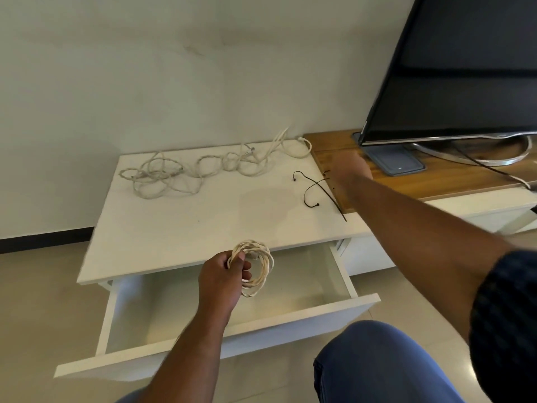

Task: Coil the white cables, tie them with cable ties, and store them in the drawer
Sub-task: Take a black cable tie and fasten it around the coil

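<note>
The coiled cable (pixel 266 266) hangs over the open drawer (pixel 302 289), gripped by the left hand (pixel 223 274). The blurred right hand (pixel 350 170) is at the black cable ties (pixel 317 204), perhaps touching one; I cannot tell how its fingers lie. Loose cables (pixel 186 173) lie at the back of the worktop (pixel 203 219).

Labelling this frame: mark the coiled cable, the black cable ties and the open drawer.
coiled cable (pixel 266 264): head view, right side of the loop.
black cable ties (pixel 316 184): head view, where two strands cross.
drawer (pixel 290 289): head view, bare floor inside.
</note>
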